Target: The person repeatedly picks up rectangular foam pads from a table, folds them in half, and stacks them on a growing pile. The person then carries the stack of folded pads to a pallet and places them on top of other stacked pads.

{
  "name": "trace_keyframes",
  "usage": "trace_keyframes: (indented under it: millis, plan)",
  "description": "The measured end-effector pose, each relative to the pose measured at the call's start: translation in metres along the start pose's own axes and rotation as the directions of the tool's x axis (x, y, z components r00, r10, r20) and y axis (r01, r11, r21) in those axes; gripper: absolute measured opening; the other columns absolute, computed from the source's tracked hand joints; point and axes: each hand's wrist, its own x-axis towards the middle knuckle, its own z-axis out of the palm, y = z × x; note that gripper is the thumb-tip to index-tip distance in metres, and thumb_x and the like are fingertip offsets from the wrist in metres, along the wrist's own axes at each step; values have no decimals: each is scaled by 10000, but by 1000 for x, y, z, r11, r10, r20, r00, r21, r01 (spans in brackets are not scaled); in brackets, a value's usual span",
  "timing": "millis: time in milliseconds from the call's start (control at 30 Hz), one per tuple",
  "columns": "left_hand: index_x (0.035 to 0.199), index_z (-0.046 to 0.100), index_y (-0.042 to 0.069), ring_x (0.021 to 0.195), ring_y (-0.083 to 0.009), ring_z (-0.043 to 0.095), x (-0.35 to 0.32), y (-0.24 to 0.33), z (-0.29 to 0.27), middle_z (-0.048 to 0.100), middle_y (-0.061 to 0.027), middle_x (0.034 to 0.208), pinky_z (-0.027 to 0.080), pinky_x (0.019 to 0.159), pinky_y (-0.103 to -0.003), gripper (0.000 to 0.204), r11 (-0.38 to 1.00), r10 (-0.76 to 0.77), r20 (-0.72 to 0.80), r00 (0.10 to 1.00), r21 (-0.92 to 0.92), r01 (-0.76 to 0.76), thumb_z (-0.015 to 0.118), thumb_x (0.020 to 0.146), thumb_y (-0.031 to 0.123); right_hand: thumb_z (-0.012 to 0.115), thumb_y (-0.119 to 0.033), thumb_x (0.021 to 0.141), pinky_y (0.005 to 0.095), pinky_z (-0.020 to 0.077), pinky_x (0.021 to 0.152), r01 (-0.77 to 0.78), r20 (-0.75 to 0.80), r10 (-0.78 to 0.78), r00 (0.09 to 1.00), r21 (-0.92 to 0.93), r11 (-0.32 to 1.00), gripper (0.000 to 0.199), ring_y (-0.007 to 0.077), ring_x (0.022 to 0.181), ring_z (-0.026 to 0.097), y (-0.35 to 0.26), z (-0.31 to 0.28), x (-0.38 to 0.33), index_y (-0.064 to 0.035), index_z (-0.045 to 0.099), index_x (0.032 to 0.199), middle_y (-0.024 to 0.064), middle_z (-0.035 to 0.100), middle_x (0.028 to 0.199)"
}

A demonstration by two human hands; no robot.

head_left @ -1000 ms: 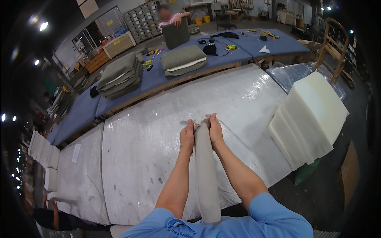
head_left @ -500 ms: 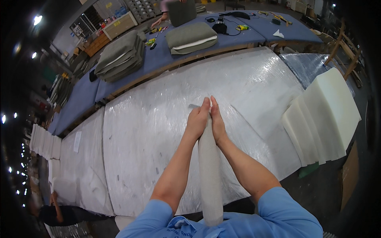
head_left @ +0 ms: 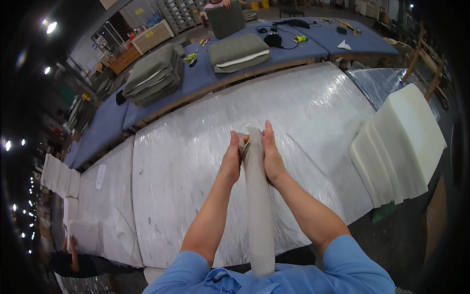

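I have the long grey fabric-covered pad (head_left: 260, 210) running from the blue shirt (head_left: 338, 267) out over the plastic-wrapped table (head_left: 186, 191), its visible length already covered. My left hand (head_left: 230, 160) is half curled, apparently gripping loose fabric at the far end, while my right hand (head_left: 273, 161) lies almost flat along its side; I judge only that end remains untidied.

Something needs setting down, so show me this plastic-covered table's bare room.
Bare stretches of the plastic-covered table: left of the left hand, out to the seam; right of the right hand, up to the white foam stack; and past the hands, toward the blue table. Crowded: between the hands, where the grey roll runs, and the blue table, with grey cushions and tools.
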Motion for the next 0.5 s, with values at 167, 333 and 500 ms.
trace_keyframes:
  millis: [167, 333, 500]
  plan:
    - [1541, 407, -7, 1359, -246, 482, -2, -5, 33, 506, -138, 1485, 354, 1155, -354, 859, 952, 221, -77, 972, 235, -198, 365, 1041, 691, 234, -697, 1048, 422, 160, 1262, 169, 77, -158, 984, -175, 970, 885, 331, 1568, 160, 24, -5, 0, -80, 58, 1658, 196, 155, 1690]
    - [1580, 356, 19, 1503, -334, 361, 12, 14, 43, 368, -198, 1630, 299, 1211, -400, 744, 868, 164, -151, 975, 492, -70, 381, 1076, 565, 219, -700, 1044, 431, 115, 1277, 235, 134, -220, 966, -112, 965, 885, 326, 1586, 88, 32, -3, 5, -87, 44, 1659, 172, 101, 1714]
    - [1565, 390, 62, 1438, -304, 427, 12, 16, 37, 436, -175, 1568, 341, 1186, -396, 716, 964, 141, -179, 974, 249, -94, 382, 1076, 586, 221, -710, 1038, 420, 83, 1278, 257, 123, -236, 964, -193, 947, 896, 318, 1591, 49, 34, -9, 6, -93, 36, 1661, 175, 75, 1718]
